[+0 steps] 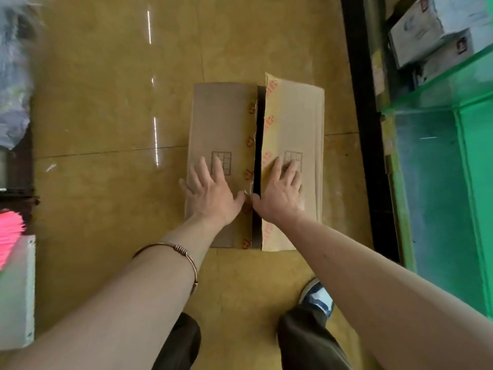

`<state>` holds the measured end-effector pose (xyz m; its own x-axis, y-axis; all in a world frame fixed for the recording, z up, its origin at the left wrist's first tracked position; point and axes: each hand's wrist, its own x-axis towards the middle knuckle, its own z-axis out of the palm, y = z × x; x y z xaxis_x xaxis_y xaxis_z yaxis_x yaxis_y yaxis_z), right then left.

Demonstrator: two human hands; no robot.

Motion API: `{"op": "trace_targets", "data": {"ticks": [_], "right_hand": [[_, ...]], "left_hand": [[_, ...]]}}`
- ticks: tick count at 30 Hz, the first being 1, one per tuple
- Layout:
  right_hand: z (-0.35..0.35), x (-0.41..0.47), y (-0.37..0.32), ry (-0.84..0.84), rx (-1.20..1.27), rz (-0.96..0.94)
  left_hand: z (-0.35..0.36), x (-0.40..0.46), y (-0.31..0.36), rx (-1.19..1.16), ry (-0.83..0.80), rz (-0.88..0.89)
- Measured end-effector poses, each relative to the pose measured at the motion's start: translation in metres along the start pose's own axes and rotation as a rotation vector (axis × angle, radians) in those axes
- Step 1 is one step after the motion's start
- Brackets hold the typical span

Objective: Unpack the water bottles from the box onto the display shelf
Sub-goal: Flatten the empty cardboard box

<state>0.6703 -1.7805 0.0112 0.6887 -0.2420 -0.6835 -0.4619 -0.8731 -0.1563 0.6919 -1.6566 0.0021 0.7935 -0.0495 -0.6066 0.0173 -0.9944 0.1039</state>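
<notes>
A brown cardboard box (221, 116) stands on the yellow floor in the middle of the view. Its two top flaps are parted by a narrow dark gap (258, 156), with torn clear tape and red print along the edges. My left hand (210, 193) lies flat with spread fingers on the left flap. My right hand (280, 190) lies flat on the right flap (296, 116), which is raised slightly. Both thumbs reach toward the gap. No bottles show; the box's inside is dark. The green glass display shelf (437, 161) stands at the right.
White cartons (437, 30) sit on the upper part of the shelf. A black shelf post (360, 116) runs along the floor edge by the box. Blurred bagged goods (13, 76) and pink items (9, 231) are at the left. My legs and a shoe (317, 297) are below.
</notes>
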Motion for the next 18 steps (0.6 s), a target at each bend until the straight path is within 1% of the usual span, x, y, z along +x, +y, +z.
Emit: {"op": "trace_targets", "data": {"ticks": [3, 8, 13, 15, 18], "right_hand": [[0.009, 0.018, -0.001, 0.042, -0.03, 0.069], [0.016, 0.032, 0.0, 0.022, 0.04, 0.223], [0.029, 0.033, -0.004, 0.082, 0.057, 0.175], [0.029, 0.033, -0.002, 0.081, 0.05, 0.159], [0.022, 0.031, 0.002, 0.063, 0.038, 0.154]], "left_hand": [[0.014, 0.015, 0.005, -0.033, 0.032, -0.009], [0.033, 0.039, 0.012, -0.066, 0.152, -0.039], [0.029, 0.052, 0.017, -0.079, 0.149, -0.111], [0.026, 0.056, 0.023, -0.113, 0.131, -0.156], [0.024, 0.056, 0.035, -0.12, 0.1, -0.148]]}}
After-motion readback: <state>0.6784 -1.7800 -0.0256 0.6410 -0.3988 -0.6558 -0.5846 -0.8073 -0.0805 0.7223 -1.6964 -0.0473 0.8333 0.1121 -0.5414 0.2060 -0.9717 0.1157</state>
